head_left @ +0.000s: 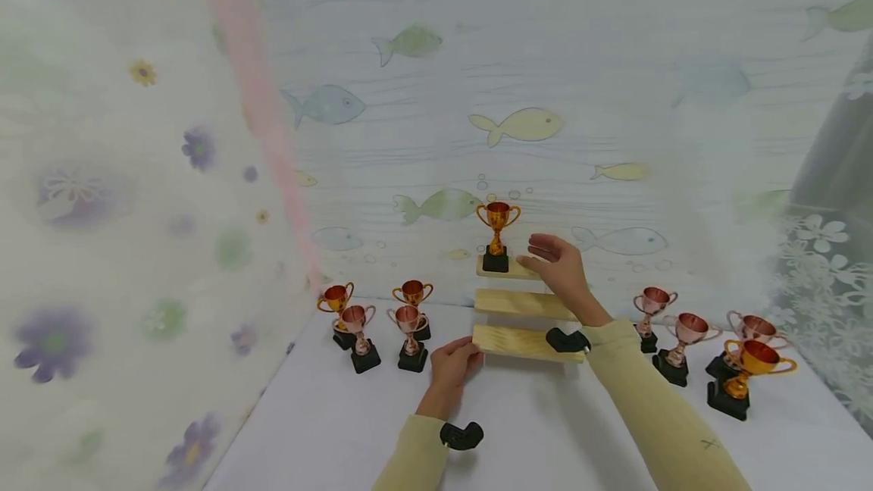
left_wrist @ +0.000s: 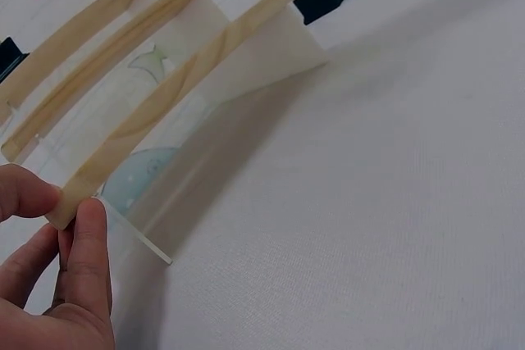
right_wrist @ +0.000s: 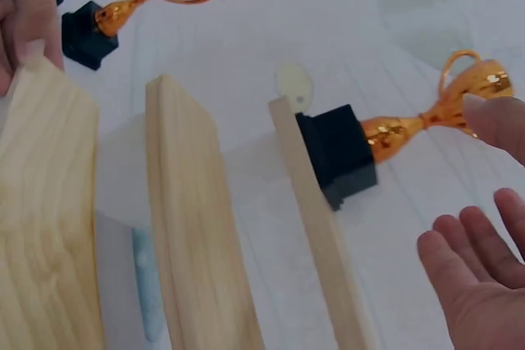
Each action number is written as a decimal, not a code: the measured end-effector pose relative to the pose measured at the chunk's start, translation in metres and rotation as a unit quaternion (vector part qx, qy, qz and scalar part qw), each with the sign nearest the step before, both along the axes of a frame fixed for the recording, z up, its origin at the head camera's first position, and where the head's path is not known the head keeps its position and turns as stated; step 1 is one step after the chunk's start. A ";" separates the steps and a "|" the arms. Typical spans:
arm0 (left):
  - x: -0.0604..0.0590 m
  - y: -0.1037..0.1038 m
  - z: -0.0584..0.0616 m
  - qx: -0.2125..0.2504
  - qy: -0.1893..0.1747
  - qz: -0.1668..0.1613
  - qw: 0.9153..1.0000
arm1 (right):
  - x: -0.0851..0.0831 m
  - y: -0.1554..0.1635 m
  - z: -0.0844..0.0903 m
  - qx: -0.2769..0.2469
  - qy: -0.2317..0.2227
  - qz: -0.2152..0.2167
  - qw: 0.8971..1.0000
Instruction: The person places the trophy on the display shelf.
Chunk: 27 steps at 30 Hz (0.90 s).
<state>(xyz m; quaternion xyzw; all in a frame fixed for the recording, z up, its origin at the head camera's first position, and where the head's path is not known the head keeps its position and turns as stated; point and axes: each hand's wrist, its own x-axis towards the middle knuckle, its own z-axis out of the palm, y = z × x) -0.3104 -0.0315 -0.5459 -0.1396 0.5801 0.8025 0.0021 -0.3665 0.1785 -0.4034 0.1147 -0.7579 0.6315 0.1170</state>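
Note:
A three-tier stand with wooden boards (head_left: 521, 342) and clear side panels stands on the white table. My left hand (head_left: 450, 370) pinches the left end of its lowest board, thumb above and fingers below, as the left wrist view (left_wrist: 70, 276) also shows through that hand. On the left end of the top board (right_wrist: 316, 227) stands a gold trophy cup (head_left: 497, 233) with a black base, upright. Just right of it is my right hand (head_left: 562, 271), its fingers extended and parted, holding nothing. In the right wrist view the thumb overlaps the cup's bowl.
Left of the stand are gold trophies (head_left: 412, 294) and pink ones (head_left: 409, 324) on the table (head_left: 505, 430). More pink trophies (head_left: 690, 332) and a gold one (head_left: 753, 362) stand at right. Fish-patterned fabric (head_left: 423, 135) hangs behind; flowered fabric (head_left: 123, 248) hangs at left.

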 end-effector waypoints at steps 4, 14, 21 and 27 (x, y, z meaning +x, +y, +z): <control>0.002 -0.001 0.000 0.002 0.002 -0.006 1.000 | 0.023 0.019 0.000 0.031 0.016 0.011 0.999; 0.003 -0.002 0.005 -0.008 -0.001 -0.011 1.000 | 0.084 0.082 -0.015 0.099 0.141 -0.111 0.979; -0.001 -0.003 0.002 0.001 -0.012 -0.008 1.000 | 0.119 0.125 -0.030 0.117 0.115 -0.225 0.961; 0.001 -0.003 0.002 0.005 -0.004 -0.013 1.000 | 0.143 0.158 -0.040 0.109 0.085 -0.296 0.945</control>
